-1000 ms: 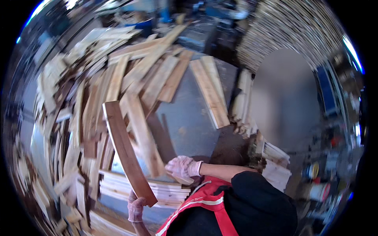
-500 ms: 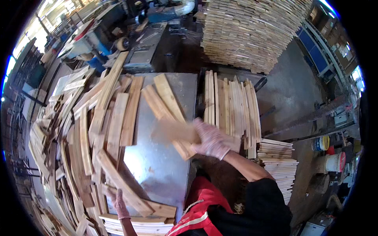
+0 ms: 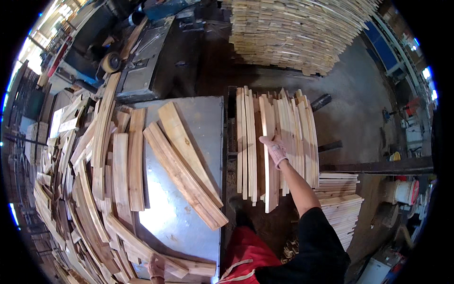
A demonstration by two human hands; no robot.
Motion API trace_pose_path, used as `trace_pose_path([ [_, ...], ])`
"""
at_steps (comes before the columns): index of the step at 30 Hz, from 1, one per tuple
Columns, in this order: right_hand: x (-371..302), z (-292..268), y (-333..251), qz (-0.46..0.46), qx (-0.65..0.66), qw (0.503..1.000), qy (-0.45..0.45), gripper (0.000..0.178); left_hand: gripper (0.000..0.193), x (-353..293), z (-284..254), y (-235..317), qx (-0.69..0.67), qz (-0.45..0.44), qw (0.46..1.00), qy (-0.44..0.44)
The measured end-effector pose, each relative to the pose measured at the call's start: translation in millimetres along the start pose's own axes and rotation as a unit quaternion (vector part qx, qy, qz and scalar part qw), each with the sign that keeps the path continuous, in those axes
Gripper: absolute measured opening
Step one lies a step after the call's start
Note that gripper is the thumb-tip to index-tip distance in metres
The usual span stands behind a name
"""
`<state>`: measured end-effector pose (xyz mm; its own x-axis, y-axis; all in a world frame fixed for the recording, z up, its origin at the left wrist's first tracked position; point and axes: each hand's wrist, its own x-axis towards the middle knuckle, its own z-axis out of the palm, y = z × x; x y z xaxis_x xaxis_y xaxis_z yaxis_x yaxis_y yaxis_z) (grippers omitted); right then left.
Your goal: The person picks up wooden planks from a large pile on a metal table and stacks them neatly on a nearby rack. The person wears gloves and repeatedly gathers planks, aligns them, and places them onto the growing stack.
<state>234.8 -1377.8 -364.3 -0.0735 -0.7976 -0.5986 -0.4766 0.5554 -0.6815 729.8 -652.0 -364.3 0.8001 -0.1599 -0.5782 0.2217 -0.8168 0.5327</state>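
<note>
My right hand (image 3: 275,150), in a pinkish knit glove, grips a wooden board (image 3: 271,189) standing on edge, thumb on its left side. That board is at the left part of a row of upright boards (image 3: 298,137) beside the metal table. My left hand (image 3: 156,268), also gloved, is low at the table's near edge, its fingers closed on a slanting wooden board (image 3: 132,240); part of the grip is hidden. Two more boards, a grooved one (image 3: 182,175) and a paler one (image 3: 189,151), lie at a slant on the metal table (image 3: 203,113) between my hands.
A jumbled heap of boards (image 3: 90,203) covers the table's left side. A tall timber stack (image 3: 288,38) rises beyond, and a lower board stack (image 3: 338,208) stands near my right elbow. Machinery (image 3: 146,57) is at far left; a white bucket (image 3: 404,193) stands at right.
My right hand has carried a board from above the table rightward to the row and turned it lengthwise on edge. My left hand has moved onto the slanting board's near end. The view has shifted.
</note>
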Motion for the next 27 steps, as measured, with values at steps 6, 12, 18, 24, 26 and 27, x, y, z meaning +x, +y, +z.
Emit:
trace_pose_path([
  [6,51.9,-40.7,77.5,-0.141,0.279,0.950,-0.007,0.065,0.032,-44.7,67.2,152.1,-0.122,0.013,0.985,-0.121],
  [12,11.5,21.2,-30.0,-0.201,0.202,0.955,-0.084,0.061,0.032,-81.2,76.6,194.3,-0.373,0.008,0.919,-0.131],
  [18,24.9,33.9,-39.0,-0.388,-0.253,0.873,0.152,0.069,0.037,-127.1,25.2,201.7,0.214,0.311,0.917,0.125],
  [24,-287.9,211.5,-101.3,-0.378,-0.020,0.796,-0.473,0.069,0.042,-152.7,32.5,154.3,-0.467,0.039,0.883,0.037],
  [26,-355.2,269.6,-65.2,-0.229,-0.077,0.719,-0.651,0.081,0.048,-159.1,37.7,162.0,-0.568,-0.012,0.823,0.008],
  [27,-382.2,293.0,-44.2,-0.182,-0.107,0.695,-0.688,0.087,0.049,-159.5,39.8,169.5,-0.570,-0.020,0.821,-0.001],
])
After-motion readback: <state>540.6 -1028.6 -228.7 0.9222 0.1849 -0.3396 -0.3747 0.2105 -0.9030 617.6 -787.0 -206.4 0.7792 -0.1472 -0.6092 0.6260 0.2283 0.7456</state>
